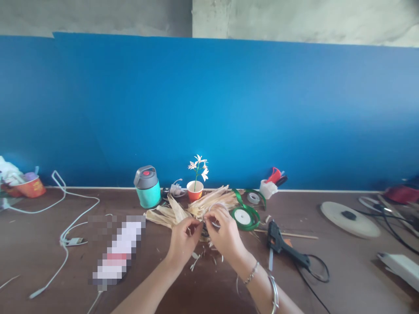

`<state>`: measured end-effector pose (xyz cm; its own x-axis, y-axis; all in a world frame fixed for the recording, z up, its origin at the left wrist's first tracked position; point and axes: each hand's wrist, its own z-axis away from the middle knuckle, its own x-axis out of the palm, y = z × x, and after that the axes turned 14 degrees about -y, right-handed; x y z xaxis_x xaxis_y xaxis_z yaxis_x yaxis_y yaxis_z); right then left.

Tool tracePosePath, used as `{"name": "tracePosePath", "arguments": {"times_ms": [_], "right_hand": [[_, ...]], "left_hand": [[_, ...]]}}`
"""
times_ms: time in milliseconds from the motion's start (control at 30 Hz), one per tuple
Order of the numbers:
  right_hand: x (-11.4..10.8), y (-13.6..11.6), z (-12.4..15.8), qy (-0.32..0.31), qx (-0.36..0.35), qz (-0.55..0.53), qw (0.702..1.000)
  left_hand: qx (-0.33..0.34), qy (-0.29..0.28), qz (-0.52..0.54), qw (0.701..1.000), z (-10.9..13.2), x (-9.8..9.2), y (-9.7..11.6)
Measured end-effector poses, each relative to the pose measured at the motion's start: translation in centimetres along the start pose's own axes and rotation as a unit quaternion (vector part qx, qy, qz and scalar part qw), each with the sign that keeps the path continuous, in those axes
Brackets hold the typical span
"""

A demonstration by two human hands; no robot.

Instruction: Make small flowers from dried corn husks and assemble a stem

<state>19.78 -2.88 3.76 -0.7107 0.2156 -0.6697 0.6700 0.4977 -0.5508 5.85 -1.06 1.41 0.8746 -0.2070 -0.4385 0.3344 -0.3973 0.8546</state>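
Observation:
My left hand (183, 242) and my right hand (225, 231) meet over the middle of the table, fingertips pinched close together. Whatever is between them is too small to make out. Just beyond the hands lie pale dried husks (168, 216), fanned out in strips. A white flower spray (198, 165) on a green stem stands upright in a red paper cup (195, 194) behind the husks. Beside my right hand is a spool of green ribbon (244, 216), partly unwound. Small pale scraps (195, 257) are scattered below the fingers.
On the right are a black glue gun (284, 246) with its cord, a thin stick (297, 234) and a round lid (348, 219). On the left stand a teal flask (148, 192), a white cable (67, 222) and a pixelated flat object (119, 253). A blue panel (209, 109) closes the back.

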Motion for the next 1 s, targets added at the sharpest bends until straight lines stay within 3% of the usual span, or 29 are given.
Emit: {"name": "tracePosePath", "arguments": {"times_ms": [367, 567, 833, 1000], "right_hand": [[-0.5, 0.2, -0.1, -0.028, 0.038, -0.041, 0.998], [-1.2, 0.0, -0.6, -0.022, 0.137, -0.18, 0.974], [-1.0, 0.0, -0.6, 0.005, 0.151, -0.206, 0.967], [-1.2, -0.2, -0.7, 0.009, 0.161, -0.225, 0.961]], "left_hand": [[-0.029, 0.016, 0.025, 0.999, -0.2, -0.2, -0.3], [-0.012, 0.006, 0.016, 1.0, -0.1, -0.1, -0.4], [-0.009, 0.004, 0.011, 1.0, 0.0, 0.0, -0.1], [-0.013, 0.034, 0.015, 0.999, 0.2, -0.1, 0.2]]}}
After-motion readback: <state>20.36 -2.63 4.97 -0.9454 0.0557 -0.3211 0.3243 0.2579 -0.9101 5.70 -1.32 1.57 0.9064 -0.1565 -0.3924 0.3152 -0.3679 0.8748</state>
